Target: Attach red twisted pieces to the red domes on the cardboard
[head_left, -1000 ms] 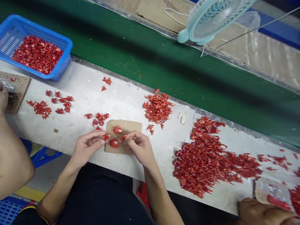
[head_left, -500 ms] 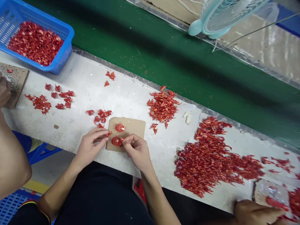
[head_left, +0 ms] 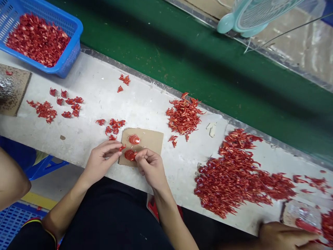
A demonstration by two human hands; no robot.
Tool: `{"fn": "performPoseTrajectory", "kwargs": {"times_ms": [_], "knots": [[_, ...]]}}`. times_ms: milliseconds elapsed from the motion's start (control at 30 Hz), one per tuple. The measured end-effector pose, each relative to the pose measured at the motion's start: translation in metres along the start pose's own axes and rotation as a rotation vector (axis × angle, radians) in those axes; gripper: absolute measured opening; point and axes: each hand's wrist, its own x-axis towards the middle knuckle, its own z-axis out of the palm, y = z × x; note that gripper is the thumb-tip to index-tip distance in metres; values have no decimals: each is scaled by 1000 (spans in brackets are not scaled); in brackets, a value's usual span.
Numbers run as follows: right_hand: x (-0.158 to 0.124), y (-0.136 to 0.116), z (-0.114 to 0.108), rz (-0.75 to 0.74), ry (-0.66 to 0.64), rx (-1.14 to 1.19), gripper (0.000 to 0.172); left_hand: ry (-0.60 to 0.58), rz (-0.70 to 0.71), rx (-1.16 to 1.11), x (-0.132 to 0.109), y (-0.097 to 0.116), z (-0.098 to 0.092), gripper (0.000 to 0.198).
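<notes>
- The left hand (head_left: 100,159) holds a small red piece (head_left: 122,147) in a narrow pinch between thumb and fingers, over the left edge of a cardboard square (head_left: 153,140); the piece is glossy and curled, with a pointed tip.
- The right hand (head_left: 151,166) has thumb and forefinger drawn close together at the right edge of the near red disc (head_left: 129,155); a bit of red shows at the fingertips, but whether it is a separate held piece I cannot tell.
- That near disc lies on the cardboard between the two hands, round, deep red and wet-looking, with bright highlights.
- The far red disc (head_left: 134,139) sits just beyond it on the same cardboard, also shiny, with a paler curved streak.
- Left of the cardboard, a cluster of red pieces (head_left: 114,125) lies on the pale tabletop (head_left: 145,104), compact, glossy and spiky-ended.
- Right of the cardboard and farther off, a loose pile of red slivers (head_left: 184,116) shows slender, pointed forms with orange-yellow streaks.
- Farther right spreads a much larger red heap (head_left: 231,177), its tips tangled, its left side rounder and shinier.
- At the far left, a blue basket (head_left: 70,52) holds many red pieces with paler patches.
</notes>
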Motion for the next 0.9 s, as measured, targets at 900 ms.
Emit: {"fn": "performPoseTrajectory", "kwargs": {"times_ms": [900], "knots": [[-15, -17, -4, -8, -113, 283, 25, -165, -30, -321, -8, 27, 22, 20]]}}
